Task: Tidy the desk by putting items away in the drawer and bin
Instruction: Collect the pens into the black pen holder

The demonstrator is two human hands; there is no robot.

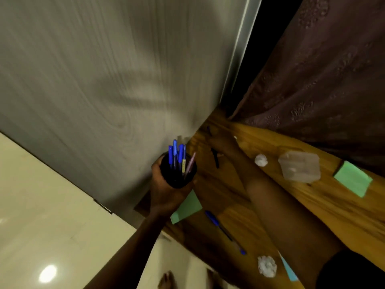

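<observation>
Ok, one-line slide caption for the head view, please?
Left hand grips a black pen cup by the desk while the right hand reaches to its far corner, near a black pen.

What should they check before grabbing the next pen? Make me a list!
1. Left hand grips cup: ok.
2. Pens sit inside cup: ok.
3. Right hand has hold of black pen: cannot tell, blurred.
4. Drawer open and ready: cannot tell, not in view.
5. Desk tidy: not ok; blue pen, paper balls and notes lie out.
</observation>
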